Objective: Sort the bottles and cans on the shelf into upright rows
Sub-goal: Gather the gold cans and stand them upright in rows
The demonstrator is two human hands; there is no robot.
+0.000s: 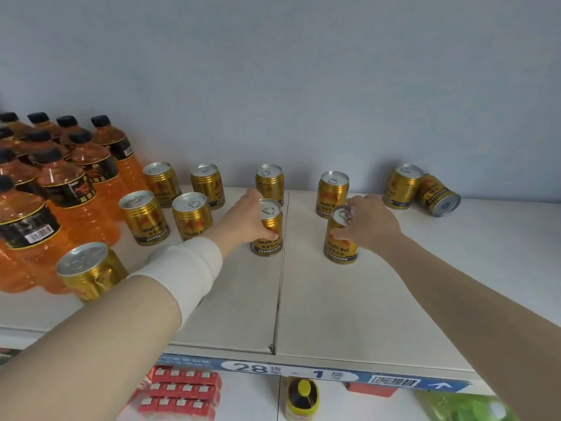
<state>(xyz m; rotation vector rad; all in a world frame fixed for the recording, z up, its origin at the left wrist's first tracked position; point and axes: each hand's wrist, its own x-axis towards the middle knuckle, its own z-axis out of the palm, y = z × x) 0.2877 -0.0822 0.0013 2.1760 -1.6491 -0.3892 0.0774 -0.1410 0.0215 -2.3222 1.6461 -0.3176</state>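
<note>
Gold cans stand scattered on a white shelf [379,314]. My left hand [246,218] grips an upright gold can [268,238] near the shelf's middle seam. My right hand [370,224] grips another upright gold can [341,247] just right of the seam. Behind them stand two more upright cans [270,180] [332,192]. At the far right one can stands [400,186] and a second can [437,194] lies on its side against it. Several upright cans [191,214] and orange bottles with black caps [76,183] are grouped at the left.
A grey wall backs the shelf. One gold can [91,268] stands near the front left edge. The shelf's front rail carries a blue label strip [303,373]. Below it, red boxes [182,390] and a yellow-capped bottle [303,396] sit on a lower shelf.
</note>
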